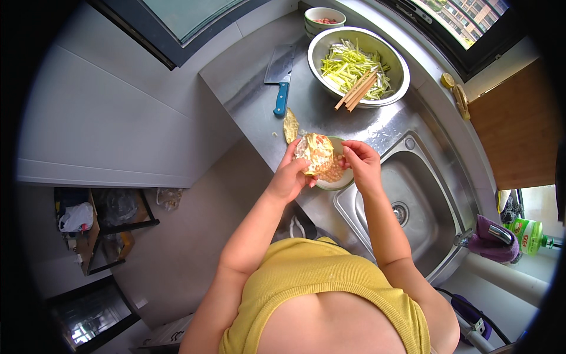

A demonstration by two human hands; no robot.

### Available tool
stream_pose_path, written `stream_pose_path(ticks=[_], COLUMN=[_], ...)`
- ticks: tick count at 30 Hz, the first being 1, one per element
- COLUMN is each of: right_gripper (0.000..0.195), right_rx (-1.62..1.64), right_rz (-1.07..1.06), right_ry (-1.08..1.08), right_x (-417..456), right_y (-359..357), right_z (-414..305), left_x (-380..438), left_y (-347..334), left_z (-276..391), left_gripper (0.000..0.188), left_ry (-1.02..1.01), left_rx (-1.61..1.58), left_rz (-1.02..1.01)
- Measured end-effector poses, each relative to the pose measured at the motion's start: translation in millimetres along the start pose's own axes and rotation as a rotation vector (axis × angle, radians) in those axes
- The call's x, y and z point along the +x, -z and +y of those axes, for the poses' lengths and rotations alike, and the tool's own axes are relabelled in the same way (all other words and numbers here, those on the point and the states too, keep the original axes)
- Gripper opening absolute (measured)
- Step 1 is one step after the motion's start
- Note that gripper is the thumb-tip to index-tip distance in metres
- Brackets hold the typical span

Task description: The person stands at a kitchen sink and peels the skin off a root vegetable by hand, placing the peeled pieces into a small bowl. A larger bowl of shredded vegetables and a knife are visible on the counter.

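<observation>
My left hand [294, 175] holds a piece of opened fruit [317, 152], apparently pomegranate, with yellowish rind and pale membrane. Just right of it, my right hand [363, 163] has its thumb and fingertips drawn together over the rim of a bowl; whether a seed is between them cannot be seen. Beneath both hands, the pale bowl [334, 187] with a green rim contains many pinkish seeds [332, 173]. A strip of yellowish rind [290, 125] lies on the steel counter, left of the bowl. Beyond it rests a cleaver [280, 79] with a blue handle.
A steel basin [403, 82] holds cut pale-green strips [349, 64], with wooden chopsticks [357, 90] across them. Behind stand stacked bowls [325, 13], the top one holding reddish pieces. The sink [424, 194] is at right, near a faucet with a purple cloth [491, 241] and a green bottle [526, 234].
</observation>
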State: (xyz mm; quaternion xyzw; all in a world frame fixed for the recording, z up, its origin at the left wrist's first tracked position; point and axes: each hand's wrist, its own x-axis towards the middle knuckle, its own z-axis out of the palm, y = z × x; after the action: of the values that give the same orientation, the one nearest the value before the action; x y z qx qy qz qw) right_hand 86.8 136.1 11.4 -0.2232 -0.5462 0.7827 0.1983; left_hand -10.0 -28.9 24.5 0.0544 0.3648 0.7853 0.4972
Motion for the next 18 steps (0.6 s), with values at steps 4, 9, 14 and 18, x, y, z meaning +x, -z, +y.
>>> stream_pose_path(ticks=[4,9,14,18], right_gripper=[0.018,0.015,0.009,0.008], right_rx=[0.008,0.028,-0.04,-0.019], right_rz=[0.017,-0.006,-0.063,-0.076], right_ry=[-0.057,-0.098,-0.139,-0.132], right_x=[-0.1,-0.3,1.9,1.3], right_y=[-0.4,1.4,6.1,7.7], right_z=[-0.7,-1.6,-0.6,0.4], left_x=[-0.2,-0.9,-1.5,-2.8], left_y=[-2.3,-5.9,-4.3,-5.2], left_z=[0.1,0.3,3.5,2.8], left_gripper=[0.062,0.052,0.057,0.05], left_ry=[-0.001,-0.021,0.0,-0.027], left_rx=[0.009,0.029,0.001,0.017], left_rz=[0.028,0.045,0.031,0.068])
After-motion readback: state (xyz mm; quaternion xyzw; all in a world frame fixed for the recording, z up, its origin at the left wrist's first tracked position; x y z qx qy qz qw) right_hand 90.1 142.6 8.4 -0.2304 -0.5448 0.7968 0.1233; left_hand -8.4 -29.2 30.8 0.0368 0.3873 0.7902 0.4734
